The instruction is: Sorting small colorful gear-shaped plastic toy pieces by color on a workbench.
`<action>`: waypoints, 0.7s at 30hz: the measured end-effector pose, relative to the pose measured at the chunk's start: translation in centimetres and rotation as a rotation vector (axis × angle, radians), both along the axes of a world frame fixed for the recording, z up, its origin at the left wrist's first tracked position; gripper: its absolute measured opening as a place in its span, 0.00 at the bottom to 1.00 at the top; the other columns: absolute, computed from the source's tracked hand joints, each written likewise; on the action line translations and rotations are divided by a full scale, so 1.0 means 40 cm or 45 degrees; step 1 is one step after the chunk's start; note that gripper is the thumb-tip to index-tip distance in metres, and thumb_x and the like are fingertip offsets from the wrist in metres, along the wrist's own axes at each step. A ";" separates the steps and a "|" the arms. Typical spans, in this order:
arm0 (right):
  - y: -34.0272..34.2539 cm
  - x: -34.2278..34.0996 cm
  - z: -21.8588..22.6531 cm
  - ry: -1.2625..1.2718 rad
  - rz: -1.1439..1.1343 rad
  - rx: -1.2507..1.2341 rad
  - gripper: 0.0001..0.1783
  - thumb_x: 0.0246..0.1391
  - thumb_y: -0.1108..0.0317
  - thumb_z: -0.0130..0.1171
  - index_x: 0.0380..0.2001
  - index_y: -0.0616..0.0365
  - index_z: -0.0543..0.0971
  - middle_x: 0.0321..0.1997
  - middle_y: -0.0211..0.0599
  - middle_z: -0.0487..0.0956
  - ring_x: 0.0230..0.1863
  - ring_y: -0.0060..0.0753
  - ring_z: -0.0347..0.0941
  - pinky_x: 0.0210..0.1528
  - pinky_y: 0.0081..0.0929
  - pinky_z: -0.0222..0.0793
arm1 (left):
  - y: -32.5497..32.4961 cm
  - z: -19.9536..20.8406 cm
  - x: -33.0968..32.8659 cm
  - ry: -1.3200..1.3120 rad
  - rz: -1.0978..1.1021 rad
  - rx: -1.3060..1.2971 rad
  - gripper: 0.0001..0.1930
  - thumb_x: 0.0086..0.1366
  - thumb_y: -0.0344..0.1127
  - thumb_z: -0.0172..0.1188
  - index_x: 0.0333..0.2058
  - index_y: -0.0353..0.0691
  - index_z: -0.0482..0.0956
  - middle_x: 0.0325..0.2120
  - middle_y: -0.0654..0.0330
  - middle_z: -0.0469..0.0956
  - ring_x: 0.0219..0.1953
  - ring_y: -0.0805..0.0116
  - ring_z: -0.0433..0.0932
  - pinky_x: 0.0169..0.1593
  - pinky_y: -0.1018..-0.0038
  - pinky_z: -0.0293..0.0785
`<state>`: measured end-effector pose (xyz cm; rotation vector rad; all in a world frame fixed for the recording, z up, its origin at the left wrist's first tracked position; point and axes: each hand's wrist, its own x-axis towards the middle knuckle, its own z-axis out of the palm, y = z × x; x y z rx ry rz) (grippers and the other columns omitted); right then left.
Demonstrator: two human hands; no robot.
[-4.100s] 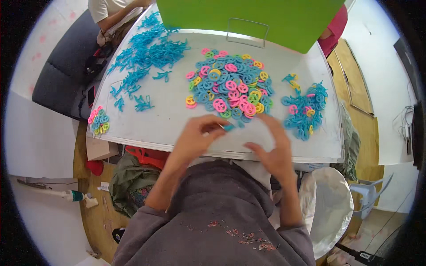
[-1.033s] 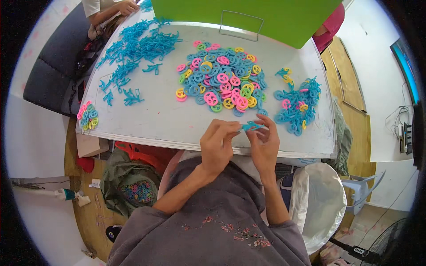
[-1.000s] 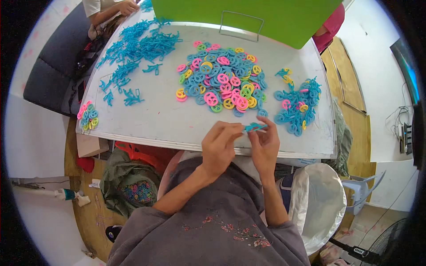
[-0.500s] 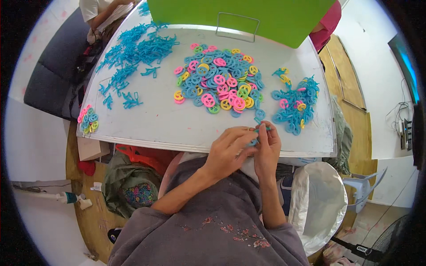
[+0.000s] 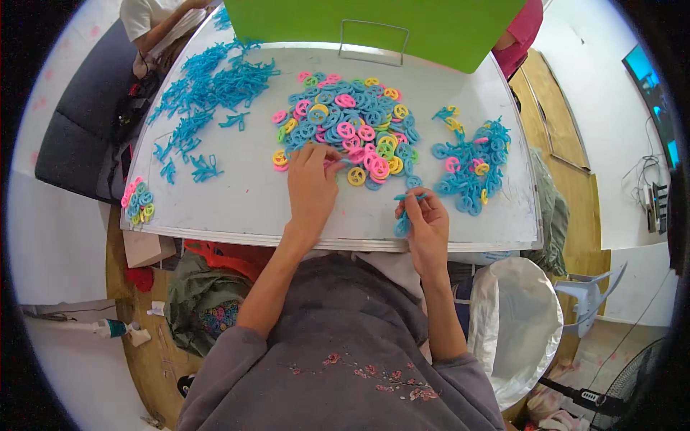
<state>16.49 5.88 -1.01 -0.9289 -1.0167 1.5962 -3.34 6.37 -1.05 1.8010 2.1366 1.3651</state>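
Observation:
My left hand (image 5: 313,187) is at the near left edge of a heap of small plastic wheels (image 5: 366,133) in blue, pink, yellow and green. Its fingers are bent together among the wheels, and what lies between their tips is partly hidden. Low over the table's near edge, my right hand (image 5: 428,226) pinches a slim blue plastic piece (image 5: 410,197). A blue wheel (image 5: 401,228) hangs below the fingers and seems joined to that piece.
Loose blue branched pieces (image 5: 230,82) lie at the table's far left. Blue pieces fitted with wheels (image 5: 471,172) are piled on the right. A green board (image 5: 374,29) stands at the back, with people behind it. An open silvery sack (image 5: 514,330) is beside me.
My left hand has left the right one and moved left and away to the wheel heap. The right hand stays near its place, still holding the blue piece. The view has shifted slightly.

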 end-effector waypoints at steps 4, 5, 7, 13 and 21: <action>0.000 -0.006 0.011 -0.020 0.039 -0.015 0.08 0.57 0.72 0.58 0.40 0.60 0.74 0.33 0.30 0.76 0.35 0.18 0.71 0.36 0.16 0.63 | -0.014 0.035 0.010 -0.011 0.029 0.295 0.07 0.54 0.26 0.63 0.33 0.37 0.77 0.31 0.59 0.78 0.35 0.64 0.73 0.39 0.69 0.69; 0.000 -0.007 0.011 -0.027 0.037 -0.001 0.07 0.56 0.74 0.59 0.39 0.60 0.75 0.33 0.29 0.75 0.35 0.18 0.70 0.37 0.16 0.63 | -0.027 0.053 0.020 -0.013 0.027 0.295 0.07 0.54 0.26 0.63 0.33 0.37 0.77 0.31 0.59 0.78 0.35 0.64 0.73 0.39 0.69 0.69; -0.007 -0.010 0.015 -0.037 0.038 0.014 0.07 0.55 0.75 0.60 0.38 0.60 0.75 0.33 0.29 0.75 0.35 0.18 0.69 0.38 0.16 0.63 | -0.071 0.085 0.044 -0.634 -0.066 0.079 0.06 0.59 0.27 0.61 0.34 0.35 0.77 0.30 0.61 0.78 0.31 0.72 0.73 0.36 0.75 0.69; -0.014 -0.020 0.012 -0.191 0.134 0.431 0.10 0.53 0.79 0.59 0.40 0.63 0.75 0.34 0.27 0.74 0.35 0.18 0.69 0.42 0.17 0.66 | -0.124 0.061 0.082 -1.362 -0.484 -0.315 0.08 0.66 0.33 0.57 0.38 0.33 0.74 0.28 0.63 0.76 0.28 0.78 0.73 0.32 0.80 0.69; -0.015 -0.005 0.026 -0.340 0.131 0.354 0.12 0.51 0.80 0.60 0.41 0.63 0.77 0.37 0.34 0.79 0.39 0.23 0.74 0.44 0.21 0.69 | -0.129 0.039 0.083 -1.556 -0.607 -0.333 0.08 0.68 0.32 0.52 0.41 0.33 0.70 0.34 0.58 0.77 0.36 0.69 0.79 0.38 0.73 0.78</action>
